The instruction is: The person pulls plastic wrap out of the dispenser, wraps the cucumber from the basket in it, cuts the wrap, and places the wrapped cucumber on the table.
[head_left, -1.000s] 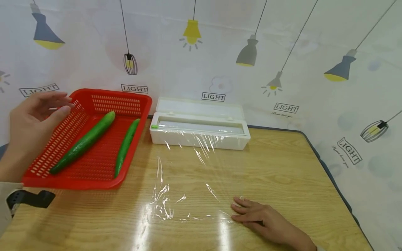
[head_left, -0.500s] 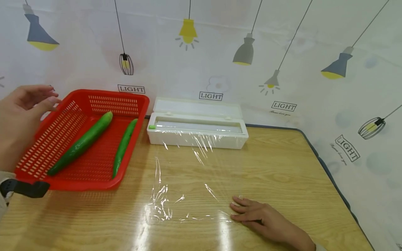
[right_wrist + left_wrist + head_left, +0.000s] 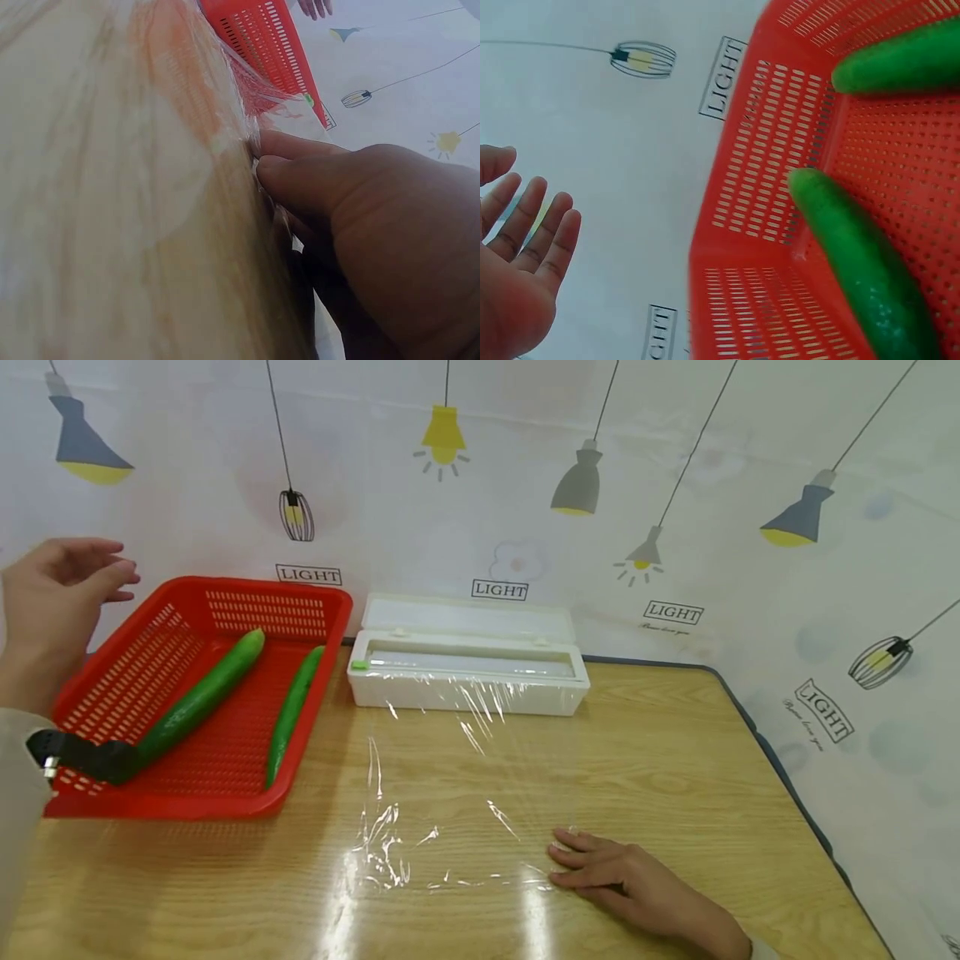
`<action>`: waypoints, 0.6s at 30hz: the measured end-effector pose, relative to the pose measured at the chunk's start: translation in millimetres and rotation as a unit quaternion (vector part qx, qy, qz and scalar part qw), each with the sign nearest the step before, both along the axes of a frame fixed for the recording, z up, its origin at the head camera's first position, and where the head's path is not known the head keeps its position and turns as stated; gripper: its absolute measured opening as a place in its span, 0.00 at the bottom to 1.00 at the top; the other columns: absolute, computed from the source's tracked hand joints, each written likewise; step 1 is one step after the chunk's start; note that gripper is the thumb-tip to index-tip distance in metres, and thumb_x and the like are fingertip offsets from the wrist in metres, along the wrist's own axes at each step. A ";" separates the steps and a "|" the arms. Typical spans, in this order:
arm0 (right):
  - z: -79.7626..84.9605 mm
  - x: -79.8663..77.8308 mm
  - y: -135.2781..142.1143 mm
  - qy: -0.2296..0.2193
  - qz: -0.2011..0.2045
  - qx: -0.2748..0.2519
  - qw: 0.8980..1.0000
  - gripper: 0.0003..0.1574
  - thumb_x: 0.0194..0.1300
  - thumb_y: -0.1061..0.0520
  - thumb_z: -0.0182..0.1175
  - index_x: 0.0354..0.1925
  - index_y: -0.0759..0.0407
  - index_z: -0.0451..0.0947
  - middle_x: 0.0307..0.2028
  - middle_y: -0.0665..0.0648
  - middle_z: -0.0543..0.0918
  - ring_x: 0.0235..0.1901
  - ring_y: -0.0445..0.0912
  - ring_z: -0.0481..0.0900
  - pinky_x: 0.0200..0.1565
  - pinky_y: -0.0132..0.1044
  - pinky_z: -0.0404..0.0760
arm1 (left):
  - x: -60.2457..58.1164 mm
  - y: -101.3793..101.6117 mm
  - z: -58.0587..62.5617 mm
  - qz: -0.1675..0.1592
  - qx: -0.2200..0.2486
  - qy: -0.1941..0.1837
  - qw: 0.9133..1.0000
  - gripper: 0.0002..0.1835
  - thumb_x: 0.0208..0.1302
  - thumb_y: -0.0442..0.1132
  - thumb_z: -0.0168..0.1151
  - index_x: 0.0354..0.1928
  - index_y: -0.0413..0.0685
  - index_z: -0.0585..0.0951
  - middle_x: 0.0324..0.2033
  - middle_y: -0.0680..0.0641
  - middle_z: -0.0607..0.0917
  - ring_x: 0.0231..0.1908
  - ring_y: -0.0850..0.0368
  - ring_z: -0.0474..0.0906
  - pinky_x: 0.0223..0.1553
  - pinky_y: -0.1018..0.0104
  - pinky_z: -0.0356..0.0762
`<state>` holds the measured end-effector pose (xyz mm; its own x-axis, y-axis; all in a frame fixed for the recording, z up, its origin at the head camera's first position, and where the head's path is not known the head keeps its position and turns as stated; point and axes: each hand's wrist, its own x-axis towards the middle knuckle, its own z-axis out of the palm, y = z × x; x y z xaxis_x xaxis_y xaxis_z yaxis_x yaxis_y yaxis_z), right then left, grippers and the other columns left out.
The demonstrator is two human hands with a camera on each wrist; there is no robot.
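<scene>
Film (image 3: 457,802) touched by right hand (image 3: 626,878), fingers straight; red basket (image 3: 187,807) (two cucumbers (image 3: 206,702) inside) near relaxed left hand (image 3: 63,589).

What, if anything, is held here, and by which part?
The left hand holds nothing. The right hand touches the clear, thin plastic film at its near right corner; whether it pinches or merely presses cannot be told.

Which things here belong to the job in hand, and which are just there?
Seemingly in the job:
clear film, touched by the right hand
white dispenser box
red basket
two cucumbers, nearest the left hand

Just there:
lamp-print backdrop
black wristband
</scene>
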<state>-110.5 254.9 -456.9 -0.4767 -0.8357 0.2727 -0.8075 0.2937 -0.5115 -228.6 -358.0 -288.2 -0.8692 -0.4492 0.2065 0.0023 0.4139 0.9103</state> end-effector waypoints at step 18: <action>-1.0 -0.3 1.6 0.006 0.002 -0.009 1.000 0.23 0.66 0.63 0.59 0.59 0.51 0.76 0.61 0.56 0.73 0.64 0.57 0.65 0.64 0.30 0.57 | -15.6 -5.5 -55.9 -0.016 -0.070 -0.125 0.990 0.29 0.67 0.57 0.53 0.66 0.52 0.67 0.42 0.60 0.71 0.44 0.62 0.68 0.50 0.65 0.72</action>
<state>-110.8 256.5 -457.9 -0.4693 -0.8328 0.2935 -0.8154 0.2811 -0.5061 -244.2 -363.6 -344.1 -0.9146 -0.4022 0.0420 -0.1997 0.5395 0.8179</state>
